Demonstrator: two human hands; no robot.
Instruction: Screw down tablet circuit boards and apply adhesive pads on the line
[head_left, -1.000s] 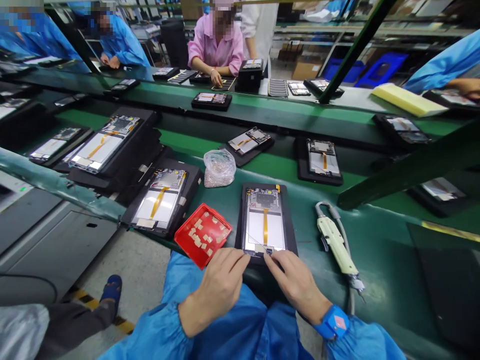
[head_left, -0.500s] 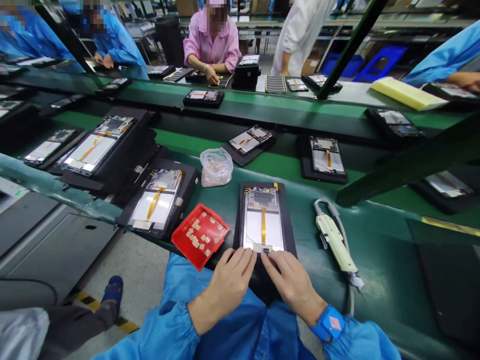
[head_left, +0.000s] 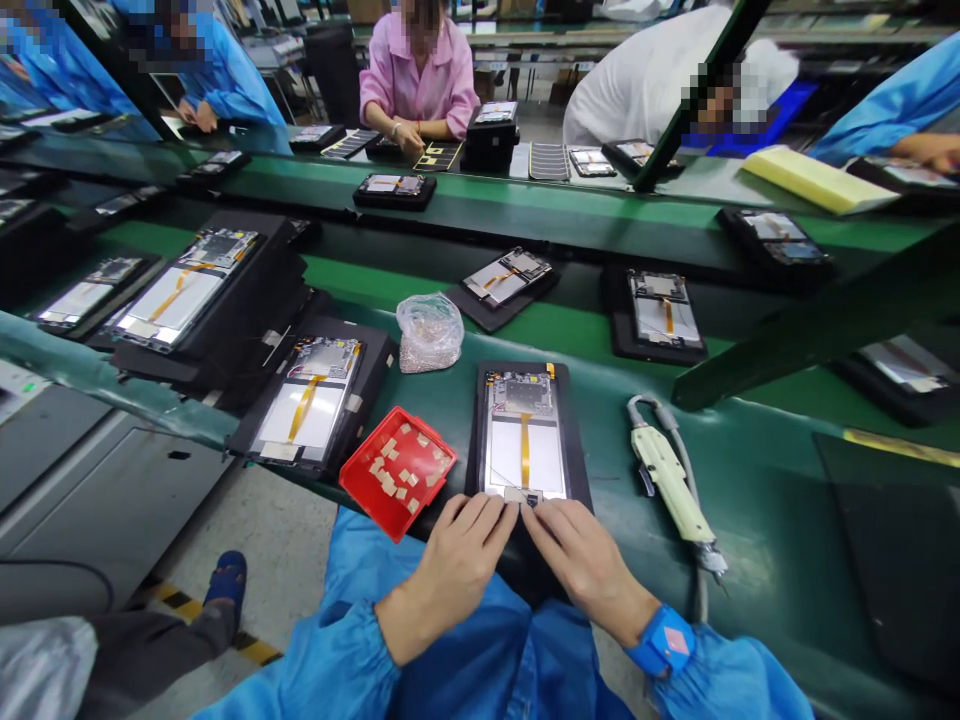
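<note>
An opened tablet (head_left: 523, 440) with an orange ribbon cable lies on a black foam pad (head_left: 576, 450) in front of me. My left hand (head_left: 461, 545) and my right hand (head_left: 583, 560) meet at its near edge, fingers pressed together and thumbs close to each other. The fingertips touch the edge beside a small beige tape piece and a dark connector. Whatever sits between the fingertips is too small to make out. Left of the pad, a red tray (head_left: 397, 472) holds several beige pieces.
A bag of small parts (head_left: 430, 333) lies behind the tray. On the right rests an electric screwdriver (head_left: 671, 480) with its cable. More tablets on foam stand at left and on the green belt (head_left: 360, 290). A green post (head_left: 810, 320) slants at right. People work across the line.
My hands have barely moved at the tablet's near edge. Tablets on the near belt have shifted slightly right, and those on the far belt slightly left. A person in white has bent down.
</note>
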